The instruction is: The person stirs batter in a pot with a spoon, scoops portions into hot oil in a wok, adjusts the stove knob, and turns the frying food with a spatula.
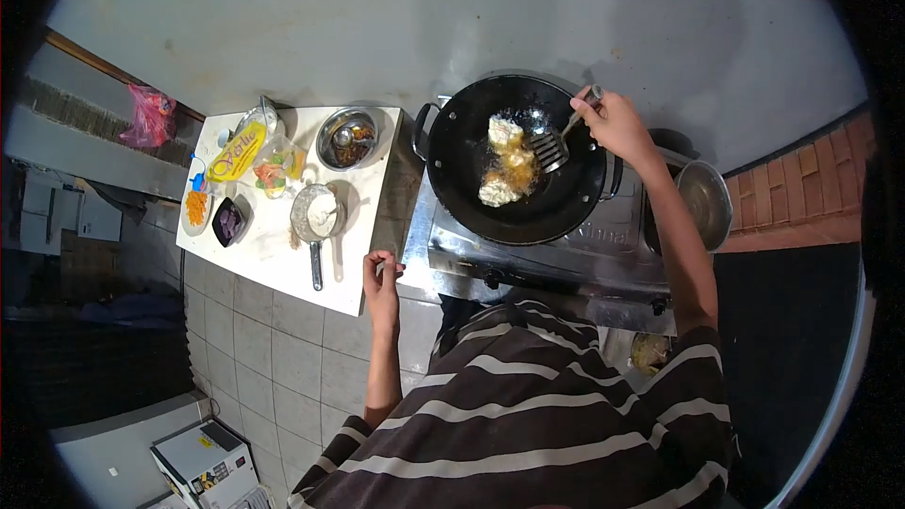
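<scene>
Frying pieces: our right hand grips the spatula at their 3 o'clock, best slid flat; left hand loose, empty.

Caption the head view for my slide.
Right hand holds a slotted spatula in a black wok with pale food; left hand hangs aside.

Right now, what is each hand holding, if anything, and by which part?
The right hand grips the slotted spatula by its handle, near the end. Nothing shows held in the left hand.
</scene>
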{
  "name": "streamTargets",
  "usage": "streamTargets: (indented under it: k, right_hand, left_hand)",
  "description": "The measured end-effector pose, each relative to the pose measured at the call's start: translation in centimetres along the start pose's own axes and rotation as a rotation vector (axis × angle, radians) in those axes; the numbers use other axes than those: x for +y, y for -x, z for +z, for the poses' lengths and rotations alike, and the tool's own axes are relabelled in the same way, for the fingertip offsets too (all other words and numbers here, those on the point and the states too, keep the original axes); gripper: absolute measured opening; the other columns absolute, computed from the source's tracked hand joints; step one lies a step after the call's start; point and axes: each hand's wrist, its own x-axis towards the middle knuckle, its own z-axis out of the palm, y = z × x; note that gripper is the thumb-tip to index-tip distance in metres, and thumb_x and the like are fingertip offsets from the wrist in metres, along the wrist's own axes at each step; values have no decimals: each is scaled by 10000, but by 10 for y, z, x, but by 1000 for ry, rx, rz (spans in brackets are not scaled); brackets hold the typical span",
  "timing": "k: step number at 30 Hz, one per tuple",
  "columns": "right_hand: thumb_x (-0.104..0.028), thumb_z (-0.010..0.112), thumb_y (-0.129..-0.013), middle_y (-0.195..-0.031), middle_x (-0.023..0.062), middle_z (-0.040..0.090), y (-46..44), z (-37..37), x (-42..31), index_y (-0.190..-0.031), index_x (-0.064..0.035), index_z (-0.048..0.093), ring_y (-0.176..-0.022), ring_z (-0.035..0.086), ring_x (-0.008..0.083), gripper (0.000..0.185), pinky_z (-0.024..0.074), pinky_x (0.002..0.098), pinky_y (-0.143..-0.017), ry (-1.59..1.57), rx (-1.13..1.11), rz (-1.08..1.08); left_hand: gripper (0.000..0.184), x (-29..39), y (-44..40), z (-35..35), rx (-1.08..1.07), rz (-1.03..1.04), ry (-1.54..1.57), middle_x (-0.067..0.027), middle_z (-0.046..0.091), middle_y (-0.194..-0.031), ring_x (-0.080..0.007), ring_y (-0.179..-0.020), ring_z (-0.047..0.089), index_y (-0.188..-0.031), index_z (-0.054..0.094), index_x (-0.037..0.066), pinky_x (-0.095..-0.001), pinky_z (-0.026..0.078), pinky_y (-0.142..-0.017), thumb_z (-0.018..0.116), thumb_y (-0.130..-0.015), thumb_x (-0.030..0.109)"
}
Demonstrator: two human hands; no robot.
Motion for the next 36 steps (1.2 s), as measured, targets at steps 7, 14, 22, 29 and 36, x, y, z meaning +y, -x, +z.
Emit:
streamTargets:
  k: [7,14,22,29,36]
  right_hand:
    - [-318,614,-941,-660,74,615,-5,19,32,-966,21,644,-532,593,139,341,494,309,-521,-231,-103,147]
    - [-285,609,-938,-680,68,608,-1,20,40,-978,39,651,-539,609,142,329,506,297,-511,-335,-103,240]
    - [-223,569,-946,-673,65,594,-1,12,48,-957,37,659,-526,592,142,275,499,285,-505,-455,-78,238]
    - [-234,573,-960,-676,63,591,-3,1,47,-962,30,661,-523,589,131,279,514,264,-493,-512,-69,222]
    - [-218,569,-969,-676,45,579,0,-23,48,-989,30,662,-520,584,116,266,518,257,-498,-546,-64,193]
  left_hand:
    - [143,4,0,2,4,-16,22,-47,525,-1021,-125,-831,561,-1074,524,43,-288,483,-794,560,-980,144]
    - [138,4,-1,1,7,-8,24,-50,525,-1024,-126,-836,565,-1064,526,39,-280,480,-785,561,-977,140]
    - [159,0,0,0,6,-11,-2,-9,537,-975,-93,-837,563,-1051,532,81,-250,456,-775,582,-977,212]
    - [125,1,-2,0,21,-16,28,-48,530,-987,-120,-826,564,-1058,530,35,-276,481,-786,554,-980,130]
    - [124,3,0,2,18,-28,11,-56,519,-1029,-129,-824,571,-1065,527,31,-283,484,-787,550,-974,112]
